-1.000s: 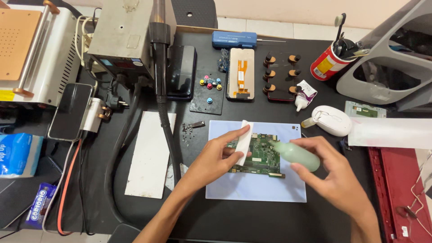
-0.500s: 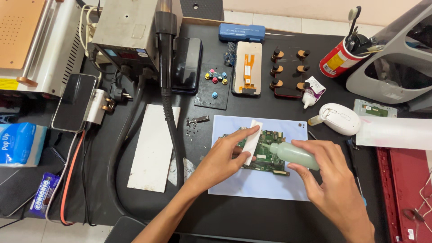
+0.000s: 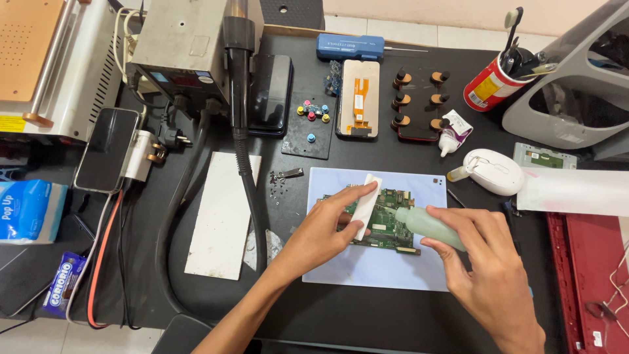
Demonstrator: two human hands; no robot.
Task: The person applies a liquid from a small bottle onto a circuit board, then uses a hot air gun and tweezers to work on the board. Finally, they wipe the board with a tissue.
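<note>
A green circuit board [image 3: 388, 223] lies on a pale blue mat [image 3: 380, 262] at the middle of the black bench. My left hand [image 3: 324, 229] presses a folded white tissue [image 3: 367, 203] onto the board's left part. My right hand [image 3: 485, 269] grips a pale green squeeze bottle [image 3: 429, 226], tilted with its nozzle pointing left at the board, close to the tissue.
A grey hot-air station [image 3: 183, 46] with a black hose [image 3: 249, 183] stands at the back left. A white sheet [image 3: 223, 216] lies left of the mat. A phone screen [image 3: 358, 98], knobs, a red can [image 3: 491, 82] and a white mouse-like case [image 3: 493, 172] lie behind.
The view has shifted slightly; my hands stay on the board, with the tissue and bottle nozzle held in nearly the same place over it.
</note>
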